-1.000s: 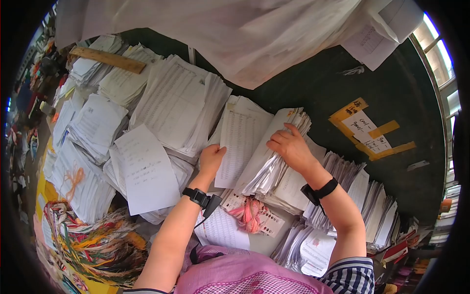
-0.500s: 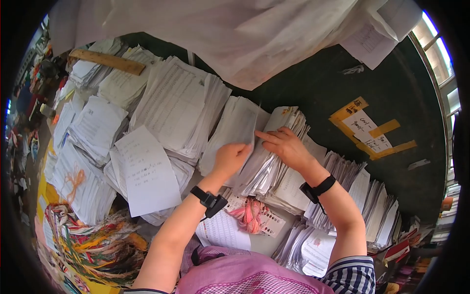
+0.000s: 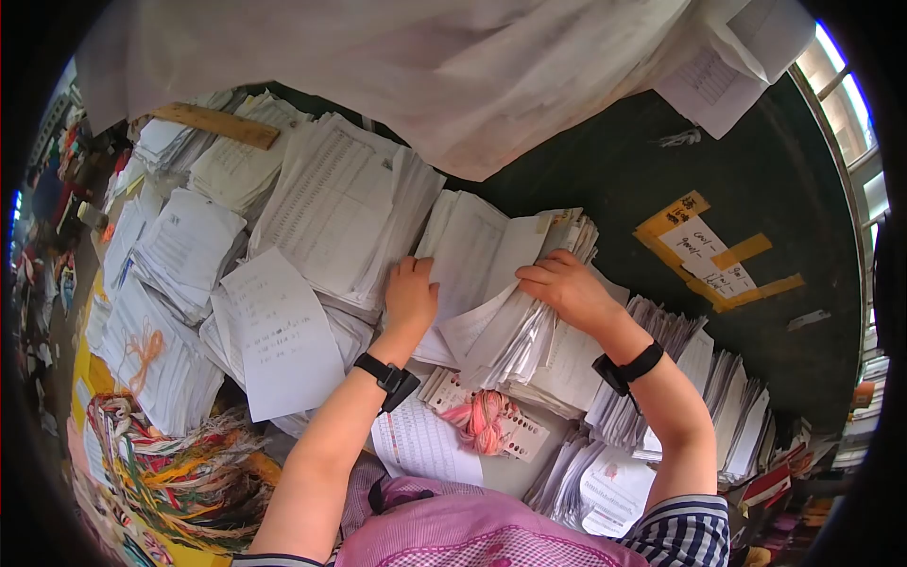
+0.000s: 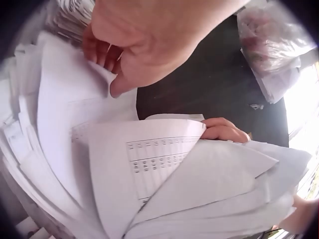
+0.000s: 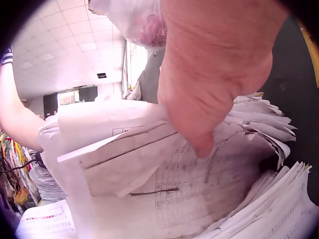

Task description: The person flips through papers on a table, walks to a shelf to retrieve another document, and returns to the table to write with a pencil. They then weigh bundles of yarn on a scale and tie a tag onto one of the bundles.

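Observation:
A thick stack of printed sheets [image 3: 463, 236] lies spread like an open book on the work surface. At its left part my left hand [image 3: 410, 298] touches the pages; in the left wrist view the thumb and fingers of that hand [image 4: 144, 45] pinch a page edge. My right hand [image 3: 571, 291] holds the upper edge of turned sheets on the right part of the stack. A curved sheet with a printed number table [image 4: 144, 159] stands between the two hands. In the right wrist view my right hand [image 5: 204, 74] lies over the sheets, most fingers hidden.
More paper stacks [image 3: 331, 208] stand left, others [image 3: 652, 359] right. A wooden strip [image 3: 217, 125] lies at the back left. Near the body are a pink thread bundle [image 3: 484, 422] and multicoloured threads [image 3: 179, 472]. White sheeting [image 3: 406, 76] hangs overhead; a taped note [image 3: 709, 255] marks the dark surface.
My left hand moved right to the middle sheets, then back left. A page between the hands has turned over toward the right, where my right hand has shifted slightly.

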